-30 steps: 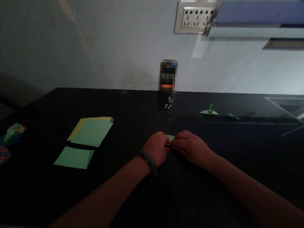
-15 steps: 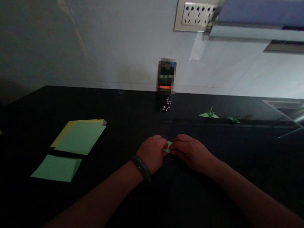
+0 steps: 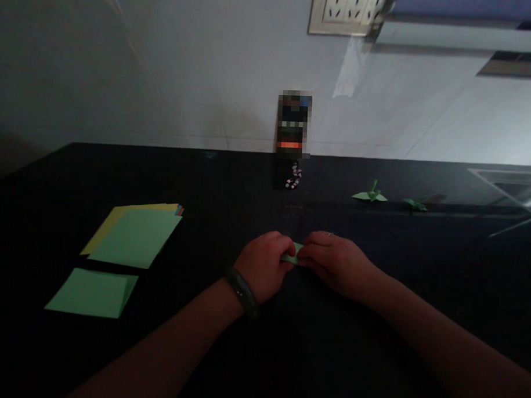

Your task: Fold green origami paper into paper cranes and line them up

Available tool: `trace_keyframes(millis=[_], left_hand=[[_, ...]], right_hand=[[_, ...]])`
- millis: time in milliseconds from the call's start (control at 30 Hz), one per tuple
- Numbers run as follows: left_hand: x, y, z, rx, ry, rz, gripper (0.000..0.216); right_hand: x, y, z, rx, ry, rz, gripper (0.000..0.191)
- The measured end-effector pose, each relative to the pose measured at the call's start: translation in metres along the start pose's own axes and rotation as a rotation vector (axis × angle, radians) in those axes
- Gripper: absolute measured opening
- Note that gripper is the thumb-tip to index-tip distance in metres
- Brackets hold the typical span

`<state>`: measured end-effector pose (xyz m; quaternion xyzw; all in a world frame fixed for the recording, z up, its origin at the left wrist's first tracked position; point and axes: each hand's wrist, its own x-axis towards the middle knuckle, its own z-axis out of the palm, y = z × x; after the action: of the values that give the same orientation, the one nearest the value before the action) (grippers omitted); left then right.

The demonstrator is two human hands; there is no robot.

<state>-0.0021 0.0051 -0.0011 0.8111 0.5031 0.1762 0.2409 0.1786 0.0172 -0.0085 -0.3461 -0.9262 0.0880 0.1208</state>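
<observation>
Between my hands, low over the dark tabletop, is a small folded piece of green paper [image 3: 297, 250]. My left hand [image 3: 265, 264], with a dark bangle [image 3: 243, 292] at the wrist, has its fingers closed on the paper's left side. The fingers of my right hand [image 3: 336, 261] are pressed together on its right side, and a ring shows on one of them. Most of the paper is hidden by the fingers, so its folds cannot be made out.
At the left lie a stack of green and yellow paper sheets [image 3: 131, 238] and a creased green sheet [image 3: 85, 292]. Two folded green paper cranes [image 3: 372, 195] [image 3: 417, 204] are at the back right. A blurred phone-like object [image 3: 293, 124] leans on the wall behind a beaded strap [image 3: 293, 177].
The camera view has tilted down slightly, shifting the scene upward. Both hands keep hold of the green paper, with only slight finger movement.
</observation>
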Motion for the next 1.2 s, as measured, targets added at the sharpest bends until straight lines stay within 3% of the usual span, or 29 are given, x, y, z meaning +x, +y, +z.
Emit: trace_keyframes(millis=[733, 1200], left_hand=[[0.001, 0.002, 0.0, 0.1, 0.008, -0.028, 0.011], [0.0, 0.0, 0.005, 0.121, 0.027, 0.018, 0.016]], right_hand=[[0.003, -0.009, 0.001, -0.088, -0.042, 0.096, 0.02], [0.002, -0.003, -0.001, 0.064, -0.001, 0.091, 0.017]])
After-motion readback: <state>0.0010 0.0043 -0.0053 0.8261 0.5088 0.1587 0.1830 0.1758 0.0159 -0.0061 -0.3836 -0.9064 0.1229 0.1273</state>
